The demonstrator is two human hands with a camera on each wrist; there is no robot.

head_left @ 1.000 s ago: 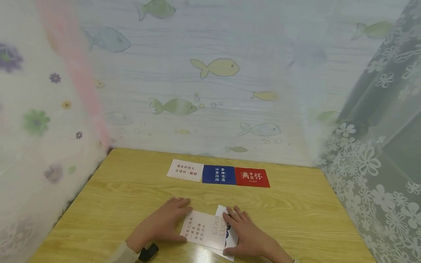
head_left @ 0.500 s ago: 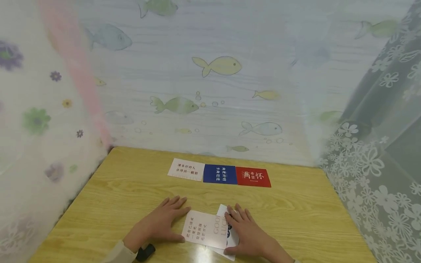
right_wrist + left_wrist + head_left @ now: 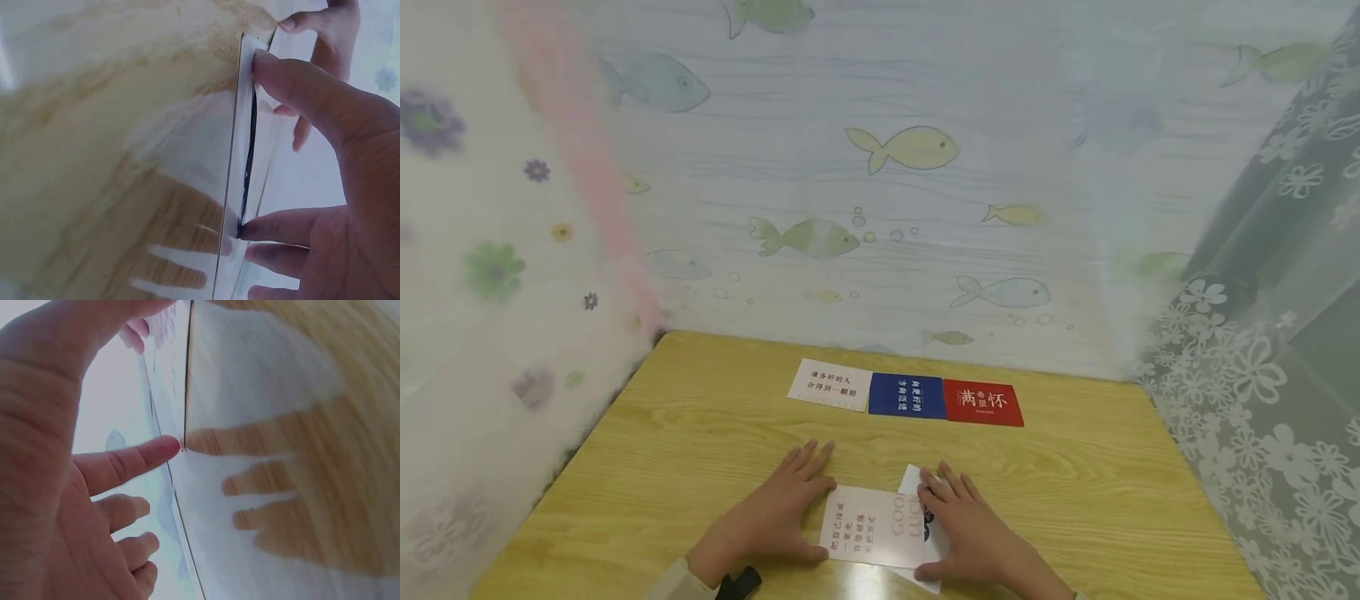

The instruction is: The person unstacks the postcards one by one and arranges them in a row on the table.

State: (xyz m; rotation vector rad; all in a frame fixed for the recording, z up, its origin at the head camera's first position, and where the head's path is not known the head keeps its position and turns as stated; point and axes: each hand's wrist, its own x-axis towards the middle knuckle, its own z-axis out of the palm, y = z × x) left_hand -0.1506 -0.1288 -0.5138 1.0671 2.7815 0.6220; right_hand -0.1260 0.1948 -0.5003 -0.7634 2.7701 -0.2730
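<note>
A pale pink card (image 3: pixel 880 525) with Chinese lines and partly covered "GOOD LUCK" lettering lies near the table's front. Under its right end a white card (image 3: pixel 910 477) with dark blue print shows, set crosswise. My left hand (image 3: pixel 771 508) spreads along the pink card's left side, index fingertip at the top corner and thumb at the lower one. From the right, my right hand (image 3: pixel 966 533) covers the white card's right part. In the right wrist view, the thumb (image 3: pixel 281 72) and index fingertip (image 3: pixel 250 230) touch at the cards' edges.
At the back of the wooden table (image 3: pixel 700 433) three cards sit side by side: a white one (image 3: pixel 830 385), a blue one (image 3: pixel 907 396) and a red one (image 3: pixel 984 403). A fish-patterned cloth (image 3: pixel 820 167) stands behind, and a lace curtain (image 3: pixel 1247 367) borders the right side.
The pink card has turned slightly counterclockwise and lies more level. My left index finger has come to its top left corner. The right hand stays over the white card.
</note>
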